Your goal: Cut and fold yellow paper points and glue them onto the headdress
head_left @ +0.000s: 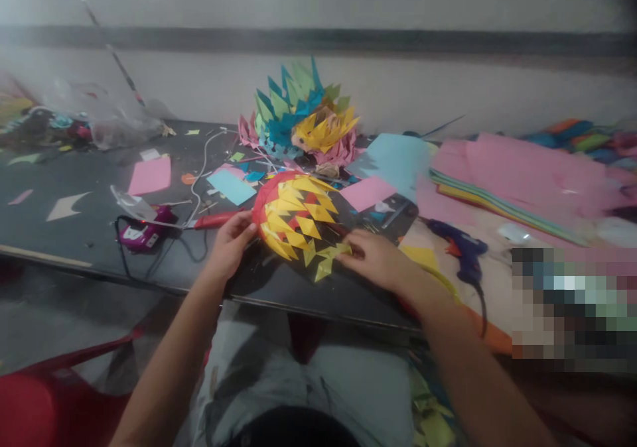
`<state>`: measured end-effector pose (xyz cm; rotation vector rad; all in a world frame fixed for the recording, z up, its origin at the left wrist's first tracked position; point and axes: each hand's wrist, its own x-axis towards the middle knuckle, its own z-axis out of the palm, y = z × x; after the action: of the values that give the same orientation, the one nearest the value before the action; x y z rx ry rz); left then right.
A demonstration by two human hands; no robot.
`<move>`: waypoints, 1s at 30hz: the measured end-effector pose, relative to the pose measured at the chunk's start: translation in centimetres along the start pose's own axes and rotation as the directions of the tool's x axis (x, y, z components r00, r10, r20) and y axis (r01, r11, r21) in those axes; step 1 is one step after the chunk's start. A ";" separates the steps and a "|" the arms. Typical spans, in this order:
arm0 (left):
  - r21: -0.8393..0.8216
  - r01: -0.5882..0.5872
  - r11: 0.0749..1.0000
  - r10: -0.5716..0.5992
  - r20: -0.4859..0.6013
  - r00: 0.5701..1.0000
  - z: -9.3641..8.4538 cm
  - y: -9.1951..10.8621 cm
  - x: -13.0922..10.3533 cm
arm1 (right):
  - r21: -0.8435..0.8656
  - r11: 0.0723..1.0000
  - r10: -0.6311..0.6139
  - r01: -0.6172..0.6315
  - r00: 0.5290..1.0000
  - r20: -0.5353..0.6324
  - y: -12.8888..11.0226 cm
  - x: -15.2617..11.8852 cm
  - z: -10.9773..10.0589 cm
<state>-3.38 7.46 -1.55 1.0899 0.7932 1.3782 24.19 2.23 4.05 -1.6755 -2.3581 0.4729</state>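
Note:
A rounded paper piece [298, 211] with a red rim and rows of yellow folded points lies near the front edge of the dark table [199, 261]. My left hand [236, 235] pinches its red left rim between thumb and fingers. To the right of the piece, my right hand [365, 251] has its fingers closed at several yellow-green folded paper pieces [324, 264], which lie beside the yellow points. Whether these loose pieces touch the rounded one is hard to tell.
A purple device [142, 231] with a cord sits left; a blue glue gun [460, 248] lies right. Behind stand colourful folded-paper shapes [298, 119]. Pink sheets [522, 168] are stacked at the right. A red chair [30, 407] is lower left.

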 end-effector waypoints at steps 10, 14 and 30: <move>0.032 -0.017 0.999 0.014 0.066 0.998 -0.6 0.2 0.5 | 0.498 0.866 0.020 0.051 0.991 -0.136 -3.2 0.4 -0.8; 0.019 0.003 1.000 -0.005 0.105 0.994 -0.7 0.5 0.9 | 0.695 0.719 0.054 -0.026 0.998 -0.019 -4.6 2.7 -0.8; 0.007 0.038 0.999 -0.038 0.085 0.996 -0.7 0.6 0.9 | 0.703 0.703 0.056 -0.105 0.994 0.093 -4.8 6.6 0.0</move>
<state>-4.17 8.40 -1.05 1.1246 0.7521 1.2897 17.76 7.05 5.79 -1.3768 -1.7552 1.2784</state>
